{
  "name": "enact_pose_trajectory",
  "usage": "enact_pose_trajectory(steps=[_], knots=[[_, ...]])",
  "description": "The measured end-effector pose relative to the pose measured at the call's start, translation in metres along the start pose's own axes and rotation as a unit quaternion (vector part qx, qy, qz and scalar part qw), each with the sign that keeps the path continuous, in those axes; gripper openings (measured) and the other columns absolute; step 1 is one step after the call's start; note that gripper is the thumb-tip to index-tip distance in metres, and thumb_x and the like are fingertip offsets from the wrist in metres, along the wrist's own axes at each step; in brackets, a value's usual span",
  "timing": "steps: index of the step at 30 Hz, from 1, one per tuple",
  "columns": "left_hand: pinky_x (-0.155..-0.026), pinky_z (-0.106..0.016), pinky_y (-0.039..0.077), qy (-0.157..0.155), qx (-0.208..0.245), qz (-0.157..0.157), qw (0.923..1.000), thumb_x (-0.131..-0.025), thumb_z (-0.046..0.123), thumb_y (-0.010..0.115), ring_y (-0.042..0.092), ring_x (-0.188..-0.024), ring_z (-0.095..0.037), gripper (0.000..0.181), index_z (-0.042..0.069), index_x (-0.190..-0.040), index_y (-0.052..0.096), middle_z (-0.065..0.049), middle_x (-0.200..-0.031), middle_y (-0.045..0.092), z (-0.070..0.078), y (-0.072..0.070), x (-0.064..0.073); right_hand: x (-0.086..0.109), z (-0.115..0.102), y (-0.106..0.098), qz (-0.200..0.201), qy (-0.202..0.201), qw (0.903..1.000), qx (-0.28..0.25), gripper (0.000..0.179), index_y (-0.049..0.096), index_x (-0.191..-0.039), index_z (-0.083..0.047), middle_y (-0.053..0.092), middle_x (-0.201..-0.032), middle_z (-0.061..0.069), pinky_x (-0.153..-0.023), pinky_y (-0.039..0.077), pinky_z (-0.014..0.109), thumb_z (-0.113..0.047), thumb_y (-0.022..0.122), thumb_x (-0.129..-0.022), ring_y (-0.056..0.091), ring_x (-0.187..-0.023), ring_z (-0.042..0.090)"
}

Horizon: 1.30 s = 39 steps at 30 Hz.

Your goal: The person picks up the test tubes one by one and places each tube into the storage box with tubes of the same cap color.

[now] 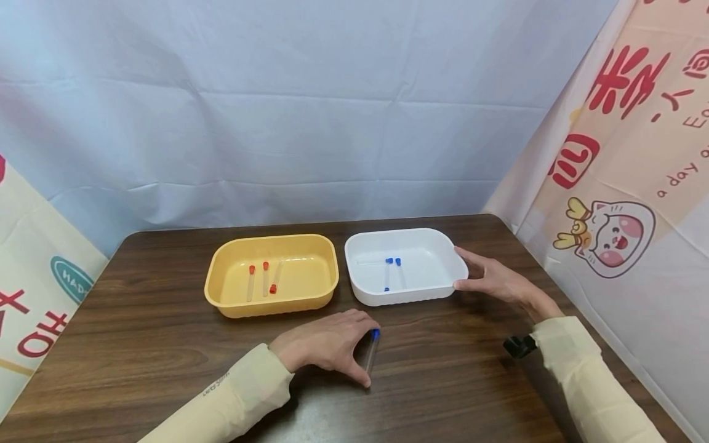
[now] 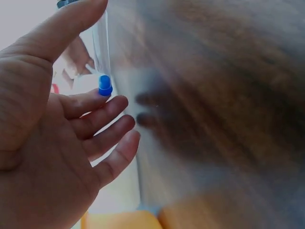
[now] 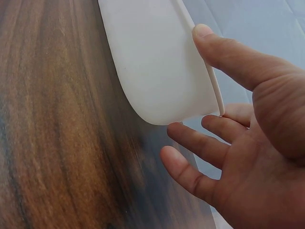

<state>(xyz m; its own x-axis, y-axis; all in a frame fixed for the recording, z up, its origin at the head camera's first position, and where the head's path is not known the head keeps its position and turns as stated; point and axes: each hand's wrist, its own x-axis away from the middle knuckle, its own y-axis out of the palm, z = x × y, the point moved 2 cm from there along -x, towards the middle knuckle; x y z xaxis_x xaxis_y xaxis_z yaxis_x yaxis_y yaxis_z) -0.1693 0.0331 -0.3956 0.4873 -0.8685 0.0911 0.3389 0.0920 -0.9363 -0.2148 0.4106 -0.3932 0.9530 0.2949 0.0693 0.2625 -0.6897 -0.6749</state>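
Observation:
In the head view my left hand (image 1: 332,341) is low over the table, in front of the two trays. A clear test tube with a blue cap (image 1: 372,351) spans the gap between its thumb and index finger, pinched end to end. The left wrist view shows the blue cap (image 2: 105,86) at the index fingertip, while the other fingers are spread loosely. My right hand (image 1: 501,283) holds the right end of the white tray (image 1: 404,298), thumb on the rim (image 3: 214,86) and fingers around the corner. Three blue-capped tubes (image 1: 400,275) lie in that tray.
Left of the white tray stands a yellow tray (image 1: 271,309) with three red-capped tubes (image 1: 265,280). Both trays stand toward the back of the dark wooden table (image 1: 443,375). A pale cloth (image 1: 277,135) hangs behind, and a printed curtain (image 1: 615,184) hangs at the right.

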Motion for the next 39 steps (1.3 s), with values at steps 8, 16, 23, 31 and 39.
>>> enact_pose_trajectory(steps=[8, 16, 23, 31, 39], knots=[[-0.113, -0.029, 0.039, -0.006, 0.025, 0.017, 0.9995, -0.08, 0.06, 0.083, 0.05, -0.134, -0.013, 0.091, 0.009, -0.148, 0.052, -0.002, -0.146, 0.055, 0.006, -0.022, -0.001, 0.0, 0.001, 0.0, 0.004, 0.001, 1.0, 0.004, 0.094, 0.021, -0.165, -0.006, 0.026, -0.166, 0.025, -0.111, 0.034, 0.067, -0.031, 0.078, -0.094, 0.032, -0.147, 0.045], [-0.112, -0.032, 0.042, -0.008, 0.037, 0.035, 0.9987, -0.081, 0.061, 0.082, 0.053, -0.132, -0.015, 0.093, 0.009, -0.151, 0.05, -0.002, -0.146, 0.055, 0.01, -0.051, -0.001, 0.002, 0.001, 0.001, 0.002, 0.004, 1.0, 0.005, 0.095, 0.02, -0.165, -0.006, 0.024, -0.166, 0.025, -0.111, 0.035, 0.066, -0.032, 0.078, -0.095, 0.031, -0.148, 0.045], [-0.113, -0.034, 0.042, -0.037, 0.047, 0.05, 0.997, -0.08, 0.062, 0.082, 0.052, -0.131, -0.015, 0.094, 0.011, -0.152, 0.049, -0.003, -0.149, 0.053, 0.007, -0.072, -0.01, 0.003, 0.002, 0.001, 0.003, 0.008, 1.0, 0.002, 0.095, 0.02, -0.165, -0.006, 0.025, -0.166, 0.025, -0.11, 0.038, 0.064, -0.031, 0.078, -0.095, 0.034, -0.146, 0.044], [-0.113, -0.035, 0.041, -0.055, 0.061, 0.057, 0.9949, -0.08, 0.062, 0.081, 0.051, -0.133, -0.016, 0.095, 0.013, -0.154, 0.047, -0.002, -0.151, 0.052, -0.003, -0.079, -0.022, 0.003, 0.002, 0.0, 0.005, 0.008, 1.0, -0.001, 0.095, 0.02, -0.165, -0.007, 0.024, -0.166, 0.025, -0.11, 0.036, 0.065, -0.031, 0.078, -0.095, 0.032, -0.147, 0.044], [-0.102, -0.035, 0.048, -0.065, 0.083, 0.075, 0.9916, -0.081, 0.056, 0.083, 0.057, -0.114, -0.018, 0.089, 0.01, -0.151, 0.05, -0.004, -0.137, 0.058, -0.016, -0.087, -0.036, 0.0, 0.0, 0.001, 0.008, 0.009, 0.9999, -0.001, 0.095, 0.021, -0.165, -0.008, 0.025, -0.166, 0.024, -0.112, 0.033, 0.067, -0.032, 0.079, -0.094, 0.03, -0.148, 0.044]])
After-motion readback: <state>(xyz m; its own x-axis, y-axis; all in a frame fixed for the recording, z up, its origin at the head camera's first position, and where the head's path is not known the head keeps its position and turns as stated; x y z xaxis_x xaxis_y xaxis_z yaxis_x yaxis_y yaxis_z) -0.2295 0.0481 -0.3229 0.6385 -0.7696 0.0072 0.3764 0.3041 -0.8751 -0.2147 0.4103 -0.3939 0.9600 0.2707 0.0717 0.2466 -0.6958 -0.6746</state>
